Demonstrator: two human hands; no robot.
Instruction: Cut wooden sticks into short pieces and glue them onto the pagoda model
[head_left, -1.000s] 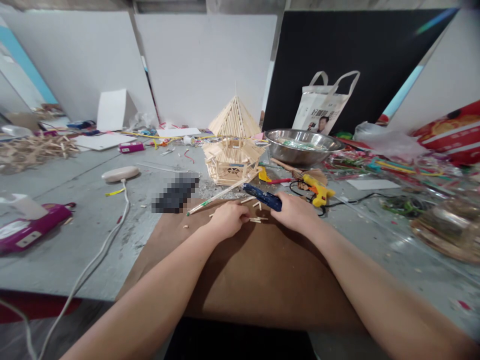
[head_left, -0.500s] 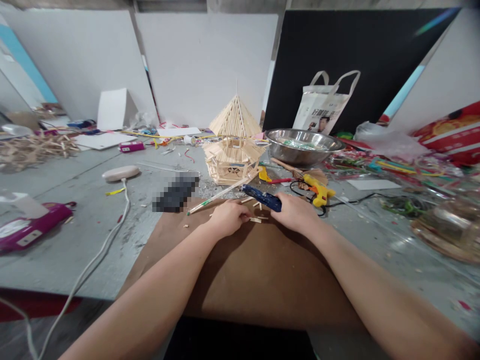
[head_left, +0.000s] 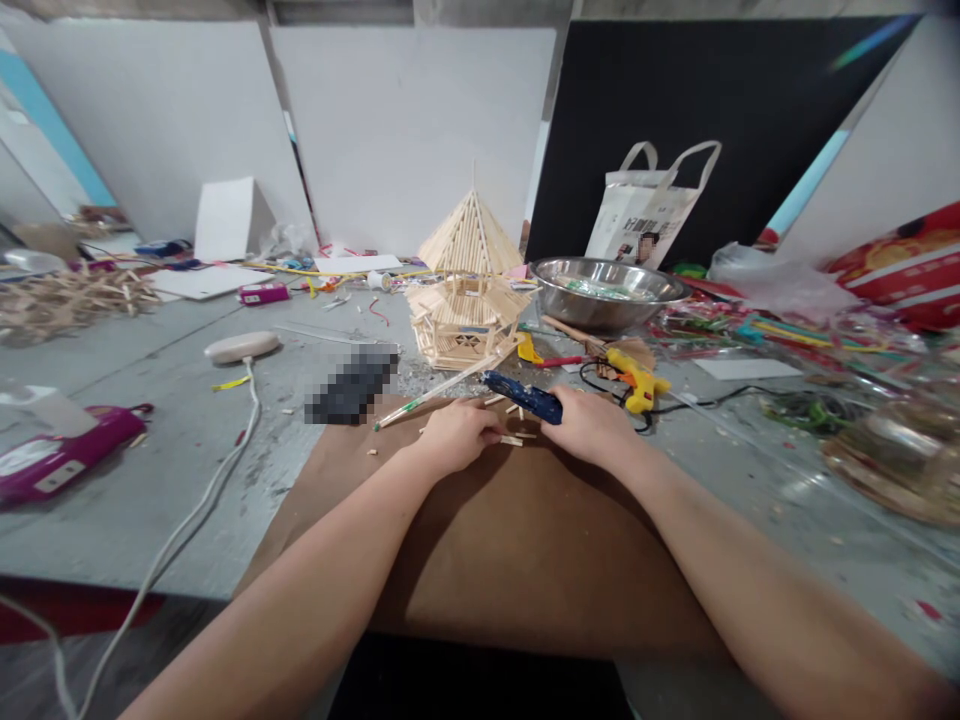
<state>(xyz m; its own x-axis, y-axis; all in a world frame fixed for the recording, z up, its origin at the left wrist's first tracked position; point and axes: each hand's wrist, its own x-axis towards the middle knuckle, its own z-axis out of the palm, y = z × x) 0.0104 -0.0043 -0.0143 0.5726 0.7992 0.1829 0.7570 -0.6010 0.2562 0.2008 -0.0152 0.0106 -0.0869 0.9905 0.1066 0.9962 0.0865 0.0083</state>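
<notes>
My right hand [head_left: 592, 425] is wrapped round a long, dark blue handheld tool [head_left: 525, 396] with pale specks; its exact kind cannot be made out. The tool points left and away from me over the brown sheet [head_left: 540, 560]. Opposite it, my left hand [head_left: 465, 435] rests low with its fingers curled together beside short pieces of wooden stick [head_left: 513, 440]; what the fingertips hold is hidden. A thin pale rod with a green end [head_left: 409, 407] lies slanting behind my left hand. Beyond both hands stands a pagoda model built of wooden sticks [head_left: 471, 290].
A yellow glue gun [head_left: 637, 382] with a black cord lies to the right, near a steel bowl [head_left: 551, 300]. At left are a blurred dark rectangular object [head_left: 352, 385], a white oval device [head_left: 241, 347] with a cable and a purple power strip [head_left: 82, 455]. Plastic-wrapped craft materials clutter the right.
Almost nothing differs. The blue tool's tip has shifted very slightly to the left; my left hand stays in place.
</notes>
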